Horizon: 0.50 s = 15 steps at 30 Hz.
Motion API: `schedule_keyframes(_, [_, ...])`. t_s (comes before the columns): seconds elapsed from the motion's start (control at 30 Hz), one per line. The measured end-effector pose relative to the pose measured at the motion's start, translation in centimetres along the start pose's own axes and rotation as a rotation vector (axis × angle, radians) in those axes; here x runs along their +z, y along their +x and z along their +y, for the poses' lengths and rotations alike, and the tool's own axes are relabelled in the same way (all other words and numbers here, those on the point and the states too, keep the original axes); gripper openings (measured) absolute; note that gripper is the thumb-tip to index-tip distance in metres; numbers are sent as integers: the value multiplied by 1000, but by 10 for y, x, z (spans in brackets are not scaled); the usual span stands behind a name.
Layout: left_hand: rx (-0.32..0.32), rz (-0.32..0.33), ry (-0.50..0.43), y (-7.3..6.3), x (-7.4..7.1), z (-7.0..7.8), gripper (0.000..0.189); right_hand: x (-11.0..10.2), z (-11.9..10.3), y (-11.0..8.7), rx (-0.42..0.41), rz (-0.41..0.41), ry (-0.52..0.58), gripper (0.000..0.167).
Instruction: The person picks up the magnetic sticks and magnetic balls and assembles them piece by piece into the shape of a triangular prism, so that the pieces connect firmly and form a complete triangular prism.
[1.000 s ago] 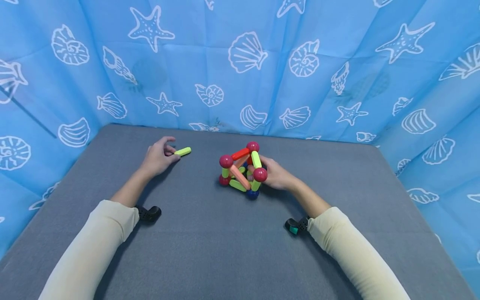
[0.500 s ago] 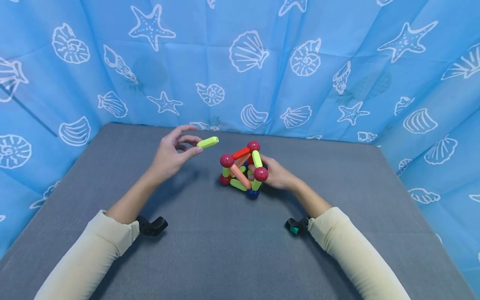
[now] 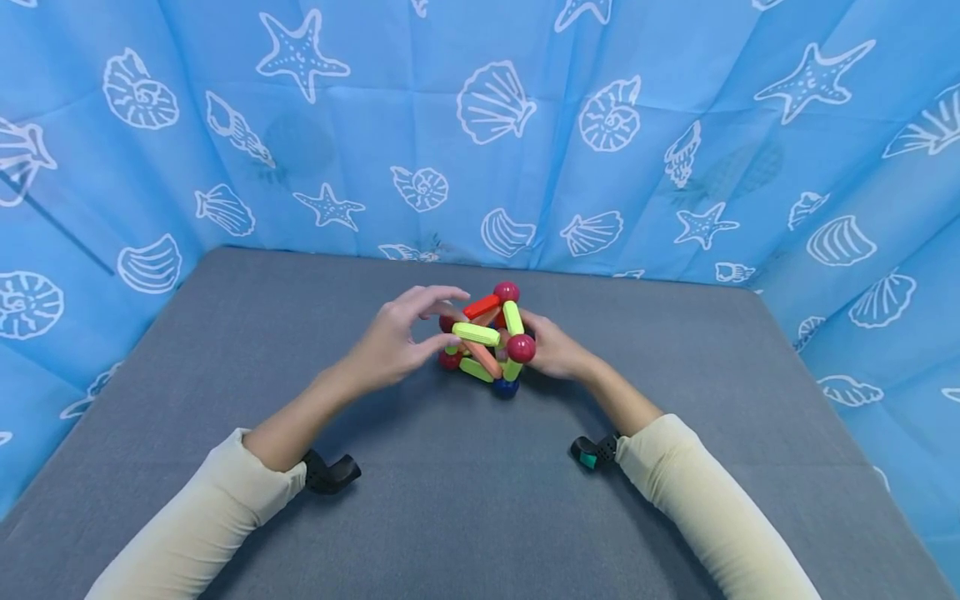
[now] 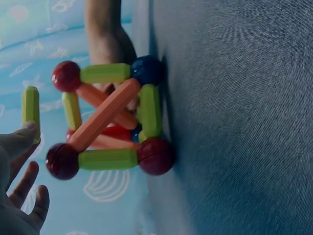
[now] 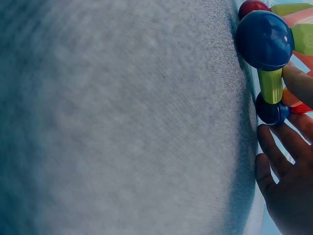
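Note:
My left hand [image 3: 393,337] pinches a short yellow-green magnetic building stick [image 3: 476,334] between thumb and fingers. The stick is held in the air before the upper part of a cube-like frame [image 4: 107,159] of sticks and balls; the left wrist view shows a gap between them. Dark red balls [image 3: 521,348] form the frame's upper corners, and blue balls [image 5: 264,40] are among the lower ones. Longer orange sticks [image 4: 105,115] run diagonally across its sides. On the frame's right side my right hand [image 3: 553,347] grips it, with thumb and fingers partly hidden behind it.
The frame stands on a grey cloth-covered table [image 3: 450,500]. Behind and beside the table hangs a blue curtain [image 3: 420,108] printed with white shells and starfish. A black wrist device [image 3: 332,475] sits under the left wrist, and a similar device [image 3: 592,452] under the right.
My left hand has lifted the yellow-green stick off the left of the table and carried it right, to the frame. The right hand and the frame have stayed in place.

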State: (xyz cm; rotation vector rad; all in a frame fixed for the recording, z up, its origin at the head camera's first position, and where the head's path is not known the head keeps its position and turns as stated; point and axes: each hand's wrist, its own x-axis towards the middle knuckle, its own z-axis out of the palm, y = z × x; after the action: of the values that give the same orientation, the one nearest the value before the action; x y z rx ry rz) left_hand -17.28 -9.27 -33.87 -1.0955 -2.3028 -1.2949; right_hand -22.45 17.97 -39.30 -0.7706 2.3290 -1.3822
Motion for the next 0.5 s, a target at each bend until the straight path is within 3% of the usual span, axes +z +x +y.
schedule_keyframes(0.2, [17, -45, 41, 2, 9, -2, 53, -1, 1, 1, 0, 9, -54, 55])
schedule_keyframes(0.5, [30, -59, 68, 8, 17, -4, 51, 0, 2, 0, -33, 9, -52, 50])
